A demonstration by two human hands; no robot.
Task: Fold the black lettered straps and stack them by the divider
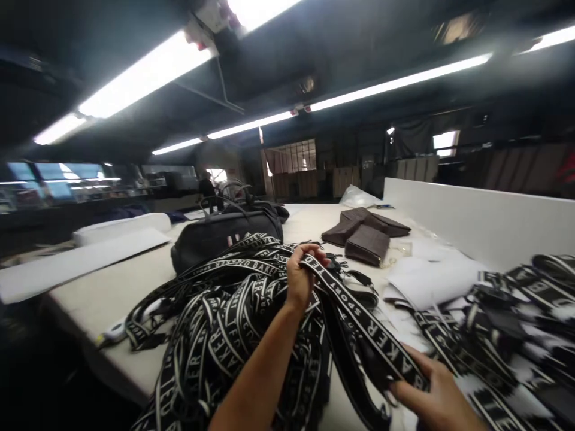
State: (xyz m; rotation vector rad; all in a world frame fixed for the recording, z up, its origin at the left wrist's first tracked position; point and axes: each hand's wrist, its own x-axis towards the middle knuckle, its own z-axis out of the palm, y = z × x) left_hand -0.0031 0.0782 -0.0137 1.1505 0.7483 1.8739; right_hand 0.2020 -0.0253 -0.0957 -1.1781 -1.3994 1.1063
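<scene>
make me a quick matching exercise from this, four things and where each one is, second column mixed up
Things:
1. lettered strap
2. black duffel bag
3. dark brown bags
4. white board

Places:
A. standing upright along the right side of the table
B. held between the left hand and the right hand
C. lying in an overlapping group on the table
D. directly behind the strap pile

Pairs: 1-B, 2-D, 3-C, 4-A

Strap pile point(236, 314) before bag point(209, 234) on table point(96, 293)
</scene>
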